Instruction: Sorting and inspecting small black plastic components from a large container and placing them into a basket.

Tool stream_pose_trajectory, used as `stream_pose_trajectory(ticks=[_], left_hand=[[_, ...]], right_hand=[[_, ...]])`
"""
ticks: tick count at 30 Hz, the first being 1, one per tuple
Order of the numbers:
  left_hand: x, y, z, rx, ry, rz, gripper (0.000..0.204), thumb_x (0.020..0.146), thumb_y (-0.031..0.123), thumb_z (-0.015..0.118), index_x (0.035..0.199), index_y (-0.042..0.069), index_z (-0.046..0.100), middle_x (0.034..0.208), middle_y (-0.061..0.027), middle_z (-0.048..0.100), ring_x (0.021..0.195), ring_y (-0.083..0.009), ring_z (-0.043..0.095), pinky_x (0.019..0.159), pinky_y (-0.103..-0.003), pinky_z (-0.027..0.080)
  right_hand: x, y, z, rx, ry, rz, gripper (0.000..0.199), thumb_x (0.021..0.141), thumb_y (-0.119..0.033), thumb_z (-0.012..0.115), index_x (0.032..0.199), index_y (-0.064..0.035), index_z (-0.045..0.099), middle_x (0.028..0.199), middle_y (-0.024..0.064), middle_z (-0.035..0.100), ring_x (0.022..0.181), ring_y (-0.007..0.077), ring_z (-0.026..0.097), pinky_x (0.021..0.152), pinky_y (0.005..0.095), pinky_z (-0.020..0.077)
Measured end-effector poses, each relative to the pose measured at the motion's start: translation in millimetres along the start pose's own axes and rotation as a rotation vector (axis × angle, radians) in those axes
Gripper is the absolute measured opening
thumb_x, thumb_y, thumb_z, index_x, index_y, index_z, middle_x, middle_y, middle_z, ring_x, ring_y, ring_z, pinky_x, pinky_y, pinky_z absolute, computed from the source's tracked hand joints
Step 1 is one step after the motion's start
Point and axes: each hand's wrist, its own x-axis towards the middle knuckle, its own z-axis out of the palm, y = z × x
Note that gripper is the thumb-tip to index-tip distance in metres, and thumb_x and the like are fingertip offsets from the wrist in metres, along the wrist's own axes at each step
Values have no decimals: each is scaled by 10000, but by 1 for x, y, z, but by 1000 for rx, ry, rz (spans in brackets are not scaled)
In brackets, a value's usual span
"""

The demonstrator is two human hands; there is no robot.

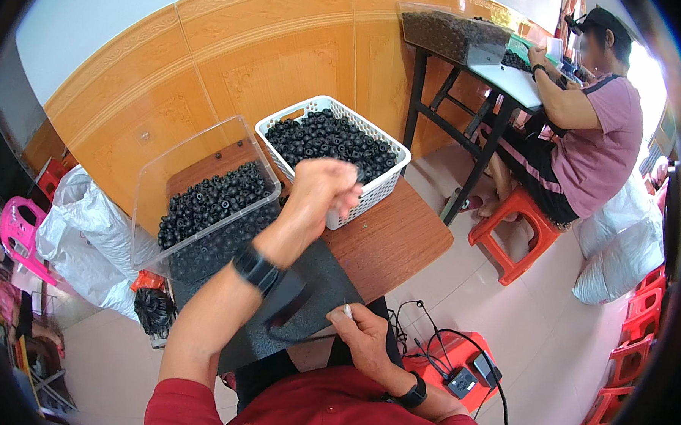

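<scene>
My left hand (325, 187) is raised over the near left edge of a white plastic basket (394, 163). Its fingers are smeared by motion, so their grip cannot be told. Small black ring-like pieces (332, 138) with holes fill the basket. Low in front of my body, my right hand (364, 341) is closed on a small white tool (348, 310) with a thin tip; its kind is unclear. Left of the basket stands a clear plastic bin (145, 204) with more of the black pieces (215, 207), partly hidden behind my left forearm.
Both containers rest on a brown wooden table (385, 241), with a dark mat (319, 276) near me. A red stool (467, 355) at right carries cables and small black devices. White sacks (89, 232) stand left. Another person (598, 133) sits working at a table back right.
</scene>
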Motion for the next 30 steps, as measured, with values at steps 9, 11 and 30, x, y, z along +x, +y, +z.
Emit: stream_pose_trajectory(ticks=[9,11,30], left_hand=[[-3,30,-43,149,136,13,222,932,90,628,1060,-91,616,841,-180,684,605,-196,673,430,-254,502],[-20,37,-73,178,158,-6,195,917,80,639,1032,-78,632,825,-170,691,598,-189,675,426,-249,497],[-56,35,-217,1070,-254,-438,240,755,72,720,984,3,729,729,-29,673,643,-118,619,543,-270,502]], right_hand=[[-4,5,0,-27,-5,29,170,955,-152,639,887,4,649,734,-61,538,677,20,450,571,214,380],[-2,6,5,-45,-12,13,162,948,-146,634,895,3,671,723,-53,556,656,19,461,564,206,375],[-4,13,21,-25,-72,134,120,931,-93,631,892,14,669,658,-68,500,571,4,394,503,188,286]])
